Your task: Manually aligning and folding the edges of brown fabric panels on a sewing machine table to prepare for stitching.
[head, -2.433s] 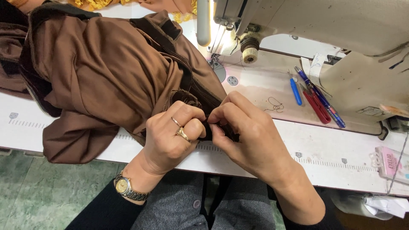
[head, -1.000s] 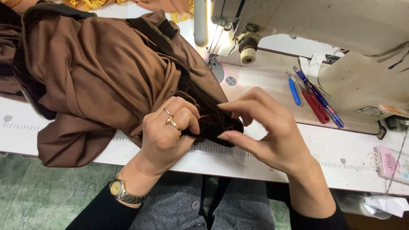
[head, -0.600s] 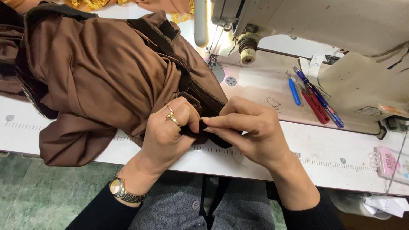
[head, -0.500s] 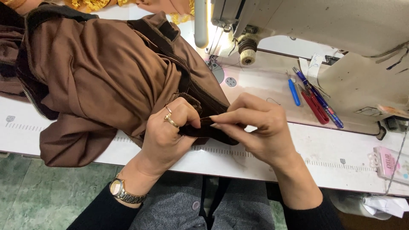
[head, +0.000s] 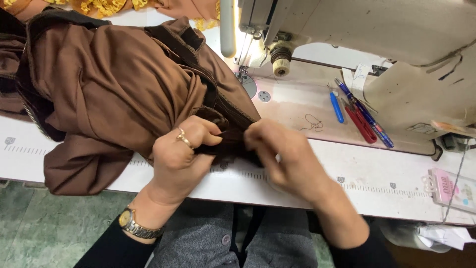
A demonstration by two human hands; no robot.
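A bulky brown garment with dark velvet trim lies heaped on the white sewing table, left of the sewing machine. My left hand, with a ring and a wristwatch, pinches a dark brown edge of the garment at the table's front. My right hand, blurred, grips the same dark edge from the right, fingertips almost meeting the left hand's.
A blue pen, red snips and a small blue tool lie by the machine base. A loose thread sits on the bed. A pink box is at the right edge. Yellow-orange fabric lies at the back.
My right hand has shifted left and closed on the dark edge next to my left hand. The garment fold has been pulled a little towards the front edge.
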